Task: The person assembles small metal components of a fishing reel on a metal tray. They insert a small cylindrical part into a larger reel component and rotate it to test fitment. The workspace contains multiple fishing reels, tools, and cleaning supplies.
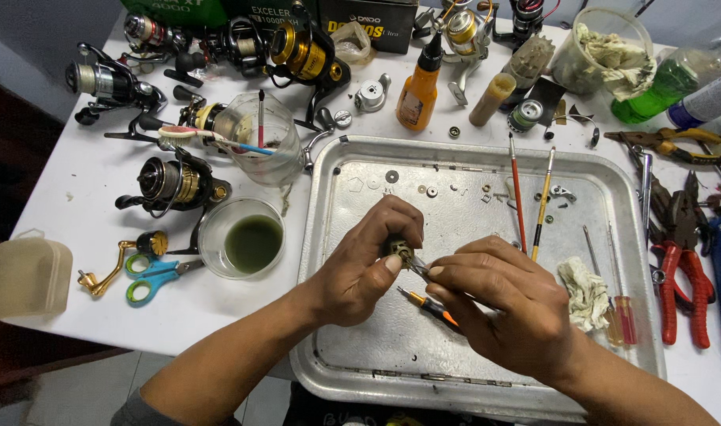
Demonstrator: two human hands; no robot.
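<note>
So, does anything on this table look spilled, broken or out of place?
Nothing is spilled or broken. The green liquid stays in its cup. Small washers lie loose on the metal tray, and the left hand and right hand work over it.

The left hand is pinching a small part over the metal tray, fingers closing around it. The right hand is gripping an orange-handled tool and touching its tip to the part. A rag and two brushes are lying in the tray (washers are scattered near its far rim). Reels, scissors and pliers are crowding the tabletop.
</note>
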